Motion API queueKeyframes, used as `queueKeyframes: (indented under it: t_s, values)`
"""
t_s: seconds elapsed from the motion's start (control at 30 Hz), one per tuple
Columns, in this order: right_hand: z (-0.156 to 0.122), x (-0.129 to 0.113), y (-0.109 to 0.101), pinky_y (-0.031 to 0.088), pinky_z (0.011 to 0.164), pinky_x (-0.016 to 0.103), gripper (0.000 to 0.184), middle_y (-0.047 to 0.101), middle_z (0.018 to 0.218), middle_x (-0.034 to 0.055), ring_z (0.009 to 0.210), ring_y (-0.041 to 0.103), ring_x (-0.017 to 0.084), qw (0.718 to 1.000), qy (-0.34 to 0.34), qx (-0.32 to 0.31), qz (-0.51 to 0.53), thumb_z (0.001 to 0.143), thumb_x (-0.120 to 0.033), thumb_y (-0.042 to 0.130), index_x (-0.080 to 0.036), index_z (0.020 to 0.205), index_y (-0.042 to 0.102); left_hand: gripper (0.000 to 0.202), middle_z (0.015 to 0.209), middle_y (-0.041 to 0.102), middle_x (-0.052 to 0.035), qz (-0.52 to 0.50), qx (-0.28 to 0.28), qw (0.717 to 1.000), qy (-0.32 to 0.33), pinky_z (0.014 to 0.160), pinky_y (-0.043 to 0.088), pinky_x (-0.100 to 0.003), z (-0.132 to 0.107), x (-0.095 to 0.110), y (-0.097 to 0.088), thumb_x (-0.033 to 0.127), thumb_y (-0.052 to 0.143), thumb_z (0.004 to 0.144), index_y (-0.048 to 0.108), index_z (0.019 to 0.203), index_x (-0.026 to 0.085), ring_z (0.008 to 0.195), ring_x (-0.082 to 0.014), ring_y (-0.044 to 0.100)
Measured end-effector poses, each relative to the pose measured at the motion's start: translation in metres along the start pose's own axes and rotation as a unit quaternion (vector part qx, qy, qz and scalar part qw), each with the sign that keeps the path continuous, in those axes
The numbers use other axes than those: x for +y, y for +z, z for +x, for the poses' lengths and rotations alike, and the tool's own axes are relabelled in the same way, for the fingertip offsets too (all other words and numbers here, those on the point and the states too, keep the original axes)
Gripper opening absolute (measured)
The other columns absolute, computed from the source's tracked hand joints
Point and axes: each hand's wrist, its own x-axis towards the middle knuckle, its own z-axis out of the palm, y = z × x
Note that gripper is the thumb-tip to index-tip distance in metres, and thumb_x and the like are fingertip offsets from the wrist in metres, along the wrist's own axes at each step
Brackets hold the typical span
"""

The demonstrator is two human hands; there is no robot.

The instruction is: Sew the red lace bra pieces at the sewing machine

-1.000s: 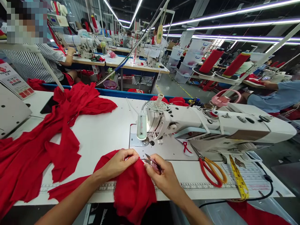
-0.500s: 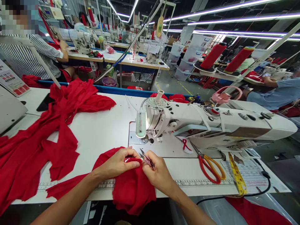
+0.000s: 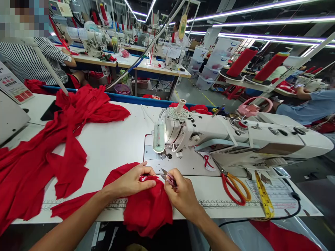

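My left hand (image 3: 137,179) is closed on the upper edge of a piece of red fabric (image 3: 149,209), which hangs over the table's front edge. A small white-marked patch shows at the pinched edge. In my right hand (image 3: 183,195) is a pair of thread snips (image 3: 170,179), its pointed blades directed up and left. The blades stand just right of the pinched fabric edge, apart from it. Behind both hands is a white sewing machine (image 3: 209,130) with a lit lamp (image 3: 158,137) near its needle area.
Red fabric strips (image 3: 68,139) are heaped on the left. Orange-and-red-handled scissors (image 3: 235,188) lie right, beside a yellow tape measure (image 3: 264,195) and a paper sheet (image 3: 284,198). A printed ruler (image 3: 222,204) runs along the front edge. Other people sit at machines beyond.
My right hand with the snips has moved slightly right, away from the fabric edge. My left hand keeps its hold on the fabric.
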Motion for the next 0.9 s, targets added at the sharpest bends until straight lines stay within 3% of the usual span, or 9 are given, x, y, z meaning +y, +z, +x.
queueKeyframes:
  t_s: [0.1,0.27,0.43,0.53,0.67,0.73,0.8,0.9]
  values:
    - [0.001,-0.002,0.003,0.027,0.05,0.023,0.01,0.04,0.059,-0.0086,0.049,0.035,0.01,1.0,-0.019,-0.014,0.008,0.083,-0.026,0.046,-0.025,0.076,0.039,0.02,0.075,0.053,0.0045,0.0,0.021,1.0,0.019,0.074,0.045,-0.028,0.001,-0.001,0.004,0.04,0.061,0.089,0.064,0.1,0.024,0.07,-0.0148,0.05]
    - [0.01,-0.012,0.007,0.027,0.051,0.024,0.013,0.041,0.061,-0.0077,0.051,0.036,0.011,0.999,-0.028,-0.03,0.025,0.084,-0.028,0.048,-0.025,0.075,0.039,0.015,0.068,0.059,0.0053,0.098,0.097,0.985,0.106,0.101,0.039,-0.038,0.006,-0.008,0.012,0.03,0.056,0.091,0.068,0.085,0.024,0.07,-0.0145,0.055]
    - [0.006,-0.015,-0.011,0.029,0.054,0.023,0.021,0.041,0.064,-0.008,0.056,0.038,0.012,0.996,0.054,-0.061,0.034,0.091,-0.041,0.052,-0.025,0.082,0.044,0.019,0.084,0.067,0.0014,0.059,0.195,0.977,0.066,0.076,0.044,-0.029,0.004,-0.004,0.008,0.033,0.052,0.093,0.064,0.085,0.022,0.075,-0.0153,0.057]
    - [-0.002,-0.013,-0.03,0.026,0.054,0.024,0.032,0.04,0.063,-0.008,0.058,0.034,0.012,0.992,0.062,-0.11,0.0,0.097,-0.05,0.047,-0.025,0.079,0.04,0.018,0.084,0.066,0.002,0.047,0.212,0.975,0.056,0.075,0.043,-0.029,0.003,-0.002,0.006,0.036,0.053,0.092,0.064,0.085,0.023,0.075,-0.0148,0.058]
    - [-0.008,-0.014,-0.038,0.022,0.056,0.026,0.036,0.04,0.063,-0.0074,0.059,0.033,0.012,0.982,0.058,-0.176,-0.036,0.101,-0.049,0.044,-0.024,0.075,0.038,0.018,0.083,0.065,0.0024,0.033,0.206,0.976,0.056,0.082,0.044,-0.031,0.003,-0.003,0.009,0.036,0.053,0.091,0.063,0.084,0.023,0.075,-0.0148,0.057]
    - [-0.006,-0.015,-0.035,0.022,0.058,0.027,0.035,0.042,0.064,-0.007,0.061,0.034,0.013,0.981,0.056,-0.179,-0.043,0.101,-0.047,0.045,-0.024,0.075,0.041,0.017,0.083,0.064,0.0033,0.031,0.205,0.977,0.057,0.094,0.042,-0.035,0.004,-0.004,0.01,0.036,0.053,0.091,0.063,0.084,0.023,0.072,-0.0138,0.056]
    - [-0.003,-0.015,-0.03,0.023,0.059,0.027,0.033,0.044,0.065,-0.0067,0.062,0.035,0.013,0.982,0.052,-0.177,-0.046,0.101,-0.046,0.046,-0.024,0.076,0.044,0.016,0.081,0.064,0.0046,0.03,0.207,0.976,0.06,0.11,0.032,-0.04,0.004,-0.005,0.01,0.035,0.054,0.091,0.062,0.083,0.023,0.07,-0.0124,0.055]
    - [0.0,-0.015,-0.026,0.023,0.059,0.026,0.034,0.043,0.065,-0.0069,0.061,0.034,0.013,0.983,0.047,-0.17,-0.048,0.1,-0.046,0.046,-0.023,0.075,0.042,0.017,0.08,0.064,0.0044,0.03,0.207,0.976,0.065,0.116,0.026,-0.043,0.004,-0.005,0.009,0.035,0.054,0.091,0.062,0.082,0.023,0.07,-0.0128,0.054]
